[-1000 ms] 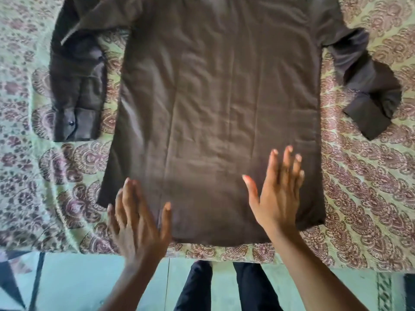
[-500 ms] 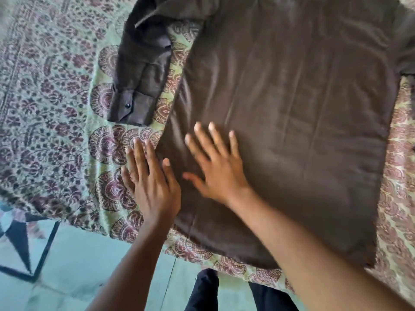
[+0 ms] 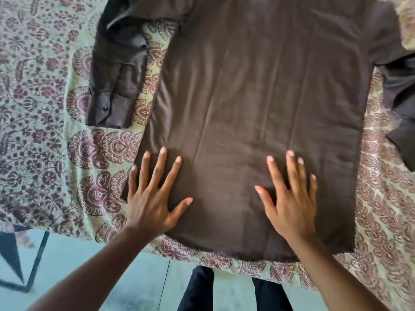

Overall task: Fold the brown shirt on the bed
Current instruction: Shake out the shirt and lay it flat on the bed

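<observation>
The brown shirt (image 3: 265, 90) lies spread flat on the bed, its hem towards me. One sleeve (image 3: 116, 70) is folded down beside the body on the left, cuff button showing. The other sleeve (image 3: 402, 104) lies crumpled at the right edge. My left hand (image 3: 152, 194) rests palm down with fingers spread on the shirt's lower left corner. My right hand (image 3: 289, 196) lies flat, fingers apart, on the lower middle of the shirt. Neither hand grips any cloth.
A green bedspread (image 3: 45, 108) with maroon floral print covers the bed. The bed's near edge runs just below the hem. Beyond it is a teal tiled floor (image 3: 94, 265), with my dark trouser legs (image 3: 197, 288) against the bed.
My right hand has slid from the shirt's left side to its lower middle. My left hand has moved from the bedspread onto the shirt's lower left corner. The view has shifted right.
</observation>
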Tool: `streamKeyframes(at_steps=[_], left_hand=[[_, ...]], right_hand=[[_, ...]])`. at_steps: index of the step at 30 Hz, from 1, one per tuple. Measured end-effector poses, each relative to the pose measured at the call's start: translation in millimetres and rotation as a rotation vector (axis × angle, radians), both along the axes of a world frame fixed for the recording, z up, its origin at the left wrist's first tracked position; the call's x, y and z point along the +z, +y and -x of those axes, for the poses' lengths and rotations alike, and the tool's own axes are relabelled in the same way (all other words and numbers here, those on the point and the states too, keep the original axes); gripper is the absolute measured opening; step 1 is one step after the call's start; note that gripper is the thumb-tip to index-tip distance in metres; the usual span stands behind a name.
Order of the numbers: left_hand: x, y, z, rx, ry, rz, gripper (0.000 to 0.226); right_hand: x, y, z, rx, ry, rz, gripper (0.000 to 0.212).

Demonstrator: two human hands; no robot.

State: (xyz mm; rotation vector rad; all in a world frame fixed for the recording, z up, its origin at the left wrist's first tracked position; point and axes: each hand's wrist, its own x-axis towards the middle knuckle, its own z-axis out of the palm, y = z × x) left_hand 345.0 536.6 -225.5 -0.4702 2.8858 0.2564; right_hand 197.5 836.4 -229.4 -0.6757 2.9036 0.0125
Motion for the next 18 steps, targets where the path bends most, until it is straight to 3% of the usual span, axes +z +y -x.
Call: streamKeyframes(at_steps=[3,5,9,12,18], left_hand=[[6.4,12.6,-5.3,0.128,-0.046,-0.026,0.093],[11.1,26.0,10.9,0.169,-0.029,-0.021,0.093],[9.7,64.7,65.7,-0.057,0.097,-0.073,0.086],[1.5,96.4,97.6,-0.287,0.110,-0.131,0.088],[-2.5,137.0,80.0,-0.479,0.026,-0.057,0.098]], right_hand=[[1.7,34.8,-21.4,-0.318,0.000,0.011,0.084],[3.8,31.7,-23.1,-0.394,0.006,0.060,0.089],[4.1,-14.1,13.6,-0.193,0.100,0.148,0.073],[-7.0,-32.4,46.7,-0.102,0.032,0.166,0.065],[-1.6,63.0,15.5,-0.162,0.044,0.047,0.072]])
